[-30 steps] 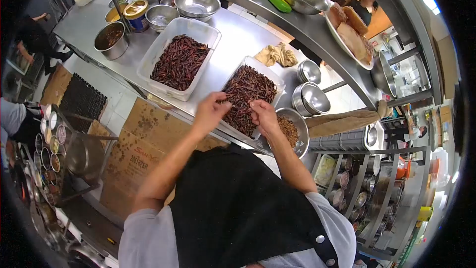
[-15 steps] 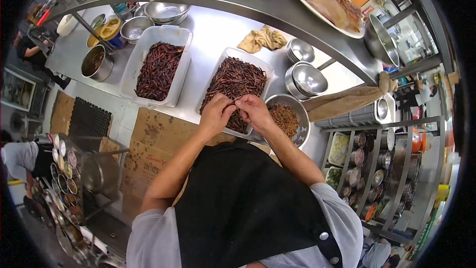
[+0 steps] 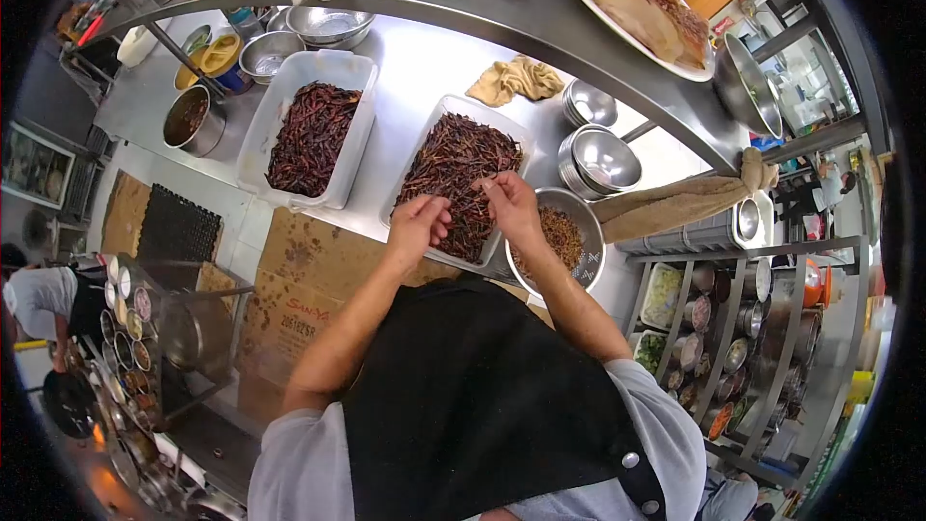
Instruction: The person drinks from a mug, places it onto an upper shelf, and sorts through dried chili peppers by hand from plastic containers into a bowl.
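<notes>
Dark red dried chillies (image 3: 461,154) fill a white plastic tub (image 3: 526,130) in front of me. Over its near left part is my left hand (image 3: 420,224), fingers curled in; whatever they hold is too small to make out. My right hand (image 3: 513,209) hovers above the tub's right side, thumb and fingertips pinched together over the chillies, and I cannot tell what is between them. Beside my right wrist stands a metal colander (image 3: 593,256) holding small brownish bits (image 3: 559,241). A larger plastic tub (image 3: 362,135) of dried chillies (image 3: 313,140) stands to the left.
Stacked metal bowls (image 3: 606,156) and a tan cloth (image 3: 514,80) lie at the back right of the steel table. Overhead runs a shelf (image 3: 540,24) with a plate of meat (image 3: 637,10). A metal pot (image 3: 195,123) stands far left. A co-worker (image 3: 48,299) bends at the left.
My hands have moved apart: the right one up and to the right, the left one slightly lower. Before, their fingertips met over the tub. Flames now show at the lower left.
</notes>
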Demonstrator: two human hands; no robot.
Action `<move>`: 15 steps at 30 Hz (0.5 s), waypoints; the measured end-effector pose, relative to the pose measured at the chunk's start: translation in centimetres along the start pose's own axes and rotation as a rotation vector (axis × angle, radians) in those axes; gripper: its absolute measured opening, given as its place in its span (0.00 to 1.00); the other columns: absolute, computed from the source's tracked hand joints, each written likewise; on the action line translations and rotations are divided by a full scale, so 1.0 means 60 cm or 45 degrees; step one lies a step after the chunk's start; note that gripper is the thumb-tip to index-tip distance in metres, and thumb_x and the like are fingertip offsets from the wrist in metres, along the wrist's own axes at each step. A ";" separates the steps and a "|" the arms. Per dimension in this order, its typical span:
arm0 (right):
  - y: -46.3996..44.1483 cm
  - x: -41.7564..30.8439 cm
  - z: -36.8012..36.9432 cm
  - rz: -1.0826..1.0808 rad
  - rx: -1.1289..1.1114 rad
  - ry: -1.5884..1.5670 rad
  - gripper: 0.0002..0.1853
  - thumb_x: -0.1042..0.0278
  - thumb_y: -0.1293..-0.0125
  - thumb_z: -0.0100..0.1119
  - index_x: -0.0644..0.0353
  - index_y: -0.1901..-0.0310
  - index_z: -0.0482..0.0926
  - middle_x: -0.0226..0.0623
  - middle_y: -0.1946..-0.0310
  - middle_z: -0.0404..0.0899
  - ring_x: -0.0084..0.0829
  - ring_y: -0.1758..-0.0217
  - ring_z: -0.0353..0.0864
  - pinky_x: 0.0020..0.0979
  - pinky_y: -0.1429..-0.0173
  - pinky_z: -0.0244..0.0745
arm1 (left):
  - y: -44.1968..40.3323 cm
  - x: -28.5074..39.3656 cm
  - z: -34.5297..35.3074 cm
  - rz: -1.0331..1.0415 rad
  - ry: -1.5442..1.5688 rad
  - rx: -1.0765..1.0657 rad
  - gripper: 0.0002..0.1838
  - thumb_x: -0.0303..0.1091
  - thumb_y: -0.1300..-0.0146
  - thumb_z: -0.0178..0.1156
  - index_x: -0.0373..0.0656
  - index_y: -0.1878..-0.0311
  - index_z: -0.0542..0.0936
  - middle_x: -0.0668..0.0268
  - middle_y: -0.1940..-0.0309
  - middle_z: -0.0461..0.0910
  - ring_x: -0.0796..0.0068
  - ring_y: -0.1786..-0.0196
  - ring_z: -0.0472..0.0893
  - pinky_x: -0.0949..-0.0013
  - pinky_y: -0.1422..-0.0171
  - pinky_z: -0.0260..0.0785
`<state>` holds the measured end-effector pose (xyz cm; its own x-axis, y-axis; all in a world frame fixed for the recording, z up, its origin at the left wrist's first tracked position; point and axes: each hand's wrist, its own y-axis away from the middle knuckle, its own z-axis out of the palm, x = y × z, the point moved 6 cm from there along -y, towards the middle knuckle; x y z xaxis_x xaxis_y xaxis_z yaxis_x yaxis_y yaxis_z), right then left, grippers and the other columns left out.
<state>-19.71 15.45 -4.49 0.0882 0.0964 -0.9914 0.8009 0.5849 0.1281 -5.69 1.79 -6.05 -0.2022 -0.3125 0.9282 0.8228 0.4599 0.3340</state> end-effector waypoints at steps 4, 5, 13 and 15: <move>0.016 -0.015 0.023 0.160 -0.113 0.022 0.08 0.67 0.26 0.60 0.63 0.60 0.78 0.29 0.71 0.80 0.18 0.74 0.71 0.25 0.70 0.68 | 0.011 0.015 0.001 0.012 0.197 0.080 0.14 0.35 0.23 0.57 0.34 0.48 0.83 0.68 0.63 0.82 0.82 0.65 0.80 0.76 0.64 0.71; 0.016 0.001 0.035 0.062 -0.205 0.125 0.08 0.67 0.27 0.61 0.64 0.58 0.80 0.30 0.69 0.82 0.19 0.73 0.73 0.26 0.67 0.71 | 0.012 0.014 0.004 0.014 0.199 0.077 0.14 0.35 0.23 0.57 0.34 0.48 0.83 0.68 0.63 0.82 0.82 0.65 0.80 0.76 0.64 0.71; 0.050 -0.005 0.076 0.035 -0.471 0.368 0.12 0.67 0.34 0.68 0.66 0.54 0.86 0.36 0.68 0.87 0.21 0.66 0.80 0.29 0.58 0.77 | 0.028 0.051 -0.011 0.644 -0.418 0.126 0.10 0.30 0.29 0.62 0.32 0.54 0.84 0.63 0.69 0.78 0.76 0.69 0.77 0.71 0.65 0.69; 0.053 -0.004 0.077 0.082 -0.520 0.488 0.13 0.66 0.34 0.69 0.66 0.54 0.86 0.36 0.67 0.87 0.20 0.66 0.80 0.29 0.58 0.77 | 0.035 0.060 -0.013 0.540 -0.414 0.086 0.10 0.30 0.29 0.62 0.31 0.55 0.84 0.62 0.69 0.78 0.76 0.69 0.76 0.71 0.65 0.68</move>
<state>-14.41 13.57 -3.99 -0.1536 0.3833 -0.9107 0.5003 0.8250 0.2628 -4.26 0.99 -2.14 -0.0226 0.1809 0.9832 0.8340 0.5458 -0.0813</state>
